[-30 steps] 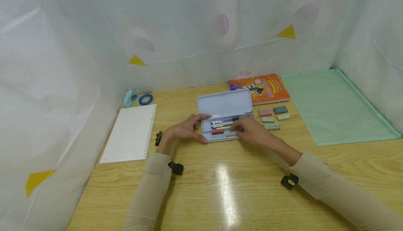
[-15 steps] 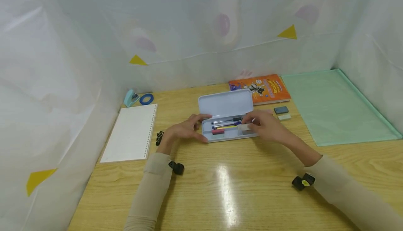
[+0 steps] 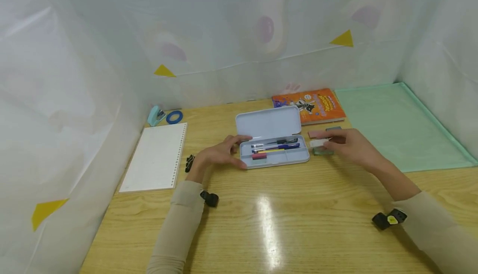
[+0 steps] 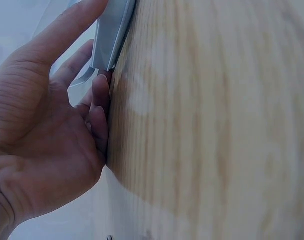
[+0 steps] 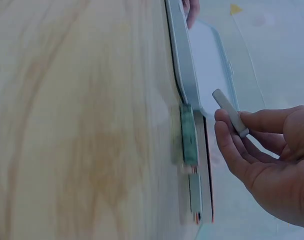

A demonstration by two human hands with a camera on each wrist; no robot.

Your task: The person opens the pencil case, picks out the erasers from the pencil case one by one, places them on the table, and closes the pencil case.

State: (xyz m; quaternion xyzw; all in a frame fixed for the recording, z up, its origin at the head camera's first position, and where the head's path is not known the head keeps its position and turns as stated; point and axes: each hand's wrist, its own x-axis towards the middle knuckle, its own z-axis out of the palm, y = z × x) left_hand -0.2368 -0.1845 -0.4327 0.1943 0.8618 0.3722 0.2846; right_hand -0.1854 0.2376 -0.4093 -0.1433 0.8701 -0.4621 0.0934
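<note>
**Right hand withdrawn from case with eraser**

Since the earlier frame, the right hand has moved out of the pencil case to the erasers on the bench — pinching a white eraser. Left hand steadies the case's left end.

Left wrist view: relaxed fingers rest against the case.

Right wrist view: thumb and fingers pinch the eraser above a green eraser.

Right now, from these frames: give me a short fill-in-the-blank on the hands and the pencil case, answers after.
1. The right hand pinches a white ____.
2. The lid of the pencil case stands ____.
3. The left hand rests on the case's ____ end.
4. The notebook lies to the ____ of the case.

Missing words: eraser; open; left; left
</note>
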